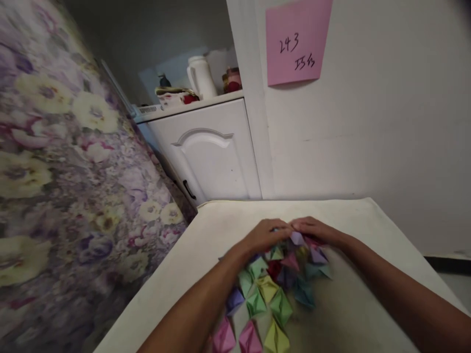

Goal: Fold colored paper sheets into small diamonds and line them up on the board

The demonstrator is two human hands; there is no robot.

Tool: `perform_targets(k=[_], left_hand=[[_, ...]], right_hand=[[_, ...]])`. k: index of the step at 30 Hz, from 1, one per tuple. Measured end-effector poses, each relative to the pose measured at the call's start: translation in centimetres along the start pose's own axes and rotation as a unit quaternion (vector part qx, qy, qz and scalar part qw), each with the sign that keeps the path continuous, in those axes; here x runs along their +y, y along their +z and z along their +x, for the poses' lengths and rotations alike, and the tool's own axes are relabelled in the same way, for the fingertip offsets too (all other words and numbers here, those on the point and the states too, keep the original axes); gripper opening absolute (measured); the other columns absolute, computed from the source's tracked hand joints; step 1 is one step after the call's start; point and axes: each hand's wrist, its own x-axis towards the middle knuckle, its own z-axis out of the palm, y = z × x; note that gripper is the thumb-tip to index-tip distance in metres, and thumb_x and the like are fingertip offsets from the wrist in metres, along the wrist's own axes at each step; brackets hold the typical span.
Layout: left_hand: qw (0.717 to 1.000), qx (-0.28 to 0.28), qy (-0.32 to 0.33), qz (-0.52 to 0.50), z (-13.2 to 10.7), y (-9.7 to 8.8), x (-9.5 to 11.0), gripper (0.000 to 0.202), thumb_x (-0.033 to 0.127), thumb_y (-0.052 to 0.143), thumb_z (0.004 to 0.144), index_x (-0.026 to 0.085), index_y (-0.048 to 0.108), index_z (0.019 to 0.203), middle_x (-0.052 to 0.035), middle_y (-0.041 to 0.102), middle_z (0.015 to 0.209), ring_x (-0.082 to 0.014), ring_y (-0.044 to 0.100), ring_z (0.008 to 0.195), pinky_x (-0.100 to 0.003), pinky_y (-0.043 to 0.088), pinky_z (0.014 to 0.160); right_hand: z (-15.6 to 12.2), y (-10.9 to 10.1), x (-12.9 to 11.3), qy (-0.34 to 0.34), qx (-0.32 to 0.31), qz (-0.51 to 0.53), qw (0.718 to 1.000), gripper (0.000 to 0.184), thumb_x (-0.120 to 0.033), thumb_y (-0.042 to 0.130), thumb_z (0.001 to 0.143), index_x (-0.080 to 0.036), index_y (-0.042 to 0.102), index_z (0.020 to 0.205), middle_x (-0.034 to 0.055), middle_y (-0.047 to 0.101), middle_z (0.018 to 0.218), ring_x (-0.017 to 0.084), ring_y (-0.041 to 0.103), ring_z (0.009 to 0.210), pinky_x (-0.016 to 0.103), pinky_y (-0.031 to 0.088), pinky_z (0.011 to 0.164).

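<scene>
Many small folded paper pieces (268, 288) in green, yellow, pink, purple, red and teal lie together on the white tabletop (176, 279). My left hand (267, 234) curves over the far left side of the heap, its fingers closed together against the pieces. From the right, my right hand (312, 229) wraps round the far edge, and its fingertips meet those of the left. A lilac paper piece (297, 239) shows right below the joined fingertips. Both palms and the pieces beneath them are hidden. A pink piece (250, 338) lies loose near the front.
A flowered curtain (95, 196) hangs along the left. Behind the table stand a white cabinet (209, 152) and a white wall with a pink note (298, 44). On the cabinet are a white jug (202, 77) and a red jar (233, 79).
</scene>
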Motion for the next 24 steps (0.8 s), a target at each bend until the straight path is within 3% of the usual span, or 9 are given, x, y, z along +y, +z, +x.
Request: perform_targets(k=[3,6,8,10,13,16,17,20,24], left_hand=[[0.993,-0.038,0.080,0.077,-3.0,4.4,4.0,0.026,0.036,0.057,0.076,0.025,0.068,0.097,-0.0026,0.067,0.101,-0.0202,0.059,0.093,-0.029,0.042,0.084],[0.980,-0.071,0.132,0.133,-6.5,8.1,7.5,0.032,0.038,0.061,0.074,0.028,0.064,0.104,-0.0024,0.062,0.113,-0.0215,0.057,0.101,-0.032,0.039,0.091],[0.974,-0.068,0.172,0.131,-8.4,8.6,8.9,0.024,0.039,0.058,0.076,0.027,0.068,0.094,-0.0035,0.064,0.108,-0.0206,0.058,0.098,-0.032,0.038,0.092],[0.981,-0.044,0.161,0.099,-9.9,6.7,8.9,0.027,0.041,0.059,0.075,0.026,0.067,0.096,-0.0042,0.065,0.104,-0.0186,0.059,0.094,-0.028,0.042,0.087],[0.990,0.113,0.032,0.080,-11.7,0.7,5.8,0.028,0.040,0.051,0.081,0.025,0.065,0.099,-0.0055,0.064,0.102,-0.0201,0.056,0.097,-0.032,0.041,0.088],[0.956,0.252,-0.149,0.021,-13.9,-5.0,0.2,0.037,0.048,0.055,0.075,0.022,0.065,0.099,-0.0070,0.063,0.109,-0.0257,0.051,0.108,-0.037,0.035,0.096],[0.947,0.267,-0.176,0.010,-14.7,-6.1,-1.6,0.041,0.051,0.053,0.074,0.020,0.065,0.099,-0.0082,0.062,0.112,-0.0277,0.050,0.111,-0.040,0.032,0.099],[0.940,0.278,-0.197,-0.021,-17.0,-6.4,-5.0,0.052,0.056,0.044,0.078,0.015,0.064,0.103,-0.0108,0.062,0.115,-0.0285,0.050,0.113,-0.041,0.033,0.100],[0.946,0.274,-0.164,-0.055,-17.6,-3.4,-5.5,0.053,0.052,0.036,0.084,0.014,0.058,0.113,-0.0088,0.059,0.121,-0.0234,0.050,0.114,-0.035,0.035,0.099]], right_hand=[[-5.8,0.2,-2.7,0.046,-0.077,-0.040,0.995,0.035,-0.050,0.056,0.075,-0.018,0.070,0.079,0.0033,0.067,0.075,0.023,0.060,0.075,0.032,0.047,0.068],[-11.5,0.6,-5.5,0.060,-0.117,-0.062,0.989,0.031,-0.046,0.051,0.081,-0.022,0.069,0.088,0.0050,0.066,0.085,0.024,0.059,0.081,0.033,0.045,0.071],[-13.8,0.6,-6.6,0.070,-0.107,-0.062,0.990,0.031,-0.043,0.048,0.083,-0.024,0.067,0.097,0.0070,0.065,0.095,0.026,0.058,0.089,0.037,0.044,0.078],[-14.2,0.3,-6.7,0.066,-0.069,-0.065,0.993,0.033,-0.044,0.046,0.083,-0.024,0.066,0.101,0.0086,0.065,0.097,0.027,0.059,0.087,0.039,0.044,0.078],[-11.4,-0.1,-5.4,0.032,-0.041,-0.066,0.996,0.033,-0.045,0.047,0.083,-0.023,0.066,0.099,0.0087,0.065,0.100,0.027,0.058,0.094,0.040,0.042,0.084],[-6.1,1.1,-3.9,0.018,-0.044,-0.031,0.998,0.037,-0.046,0.045,0.084,-0.023,0.064,0.106,0.0083,0.062,0.112,0.027,0.054,0.105,0.041,0.040,0.091],[-4.2,2.0,-3.5,0.019,-0.057,-0.030,0.998,0.038,-0.046,0.044,0.085,-0.023,0.062,0.109,0.0084,0.060,0.116,0.026,0.053,0.108,0.041,0.040,0.092],[1.1,5.7,-2.8,0.021,-0.093,-0.056,0.994,0.045,-0.051,0.043,0.084,-0.023,0.058,0.115,0.0082,0.057,0.122,0.027,0.051,0.110,0.043,0.041,0.090],[5.4,10.3,-2.3,-0.004,-0.137,-0.081,0.987,0.043,-0.051,0.052,0.079,-0.023,0.063,0.109,0.0046,0.060,0.115,0.026,0.051,0.108,0.039,0.037,0.093]])
